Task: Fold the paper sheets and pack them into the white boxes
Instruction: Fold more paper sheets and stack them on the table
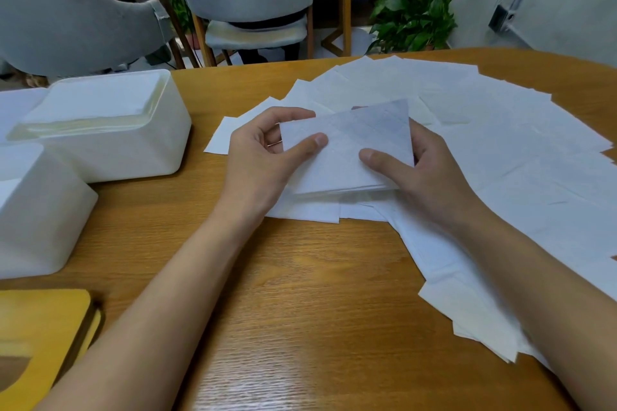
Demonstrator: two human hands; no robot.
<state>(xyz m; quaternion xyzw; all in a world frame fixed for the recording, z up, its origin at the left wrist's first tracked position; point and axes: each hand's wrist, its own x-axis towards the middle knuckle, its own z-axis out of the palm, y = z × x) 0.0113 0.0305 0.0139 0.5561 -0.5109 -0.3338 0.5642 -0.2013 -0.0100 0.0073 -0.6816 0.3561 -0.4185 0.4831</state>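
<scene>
Mid-tabletop [300,294], a folded sheet [347,157] is pinched by left hand [263,157] and right hand [424,180]; a crooked crease could be caused by slipping layers.

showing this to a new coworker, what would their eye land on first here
First the middle of the view: the left hand and right hand pinch a folded sheet between them. Behind and to the right, a wide fan of loose white sheets covers much of the wooden table. At the left stands an open white box with a stack of paper inside.
</scene>
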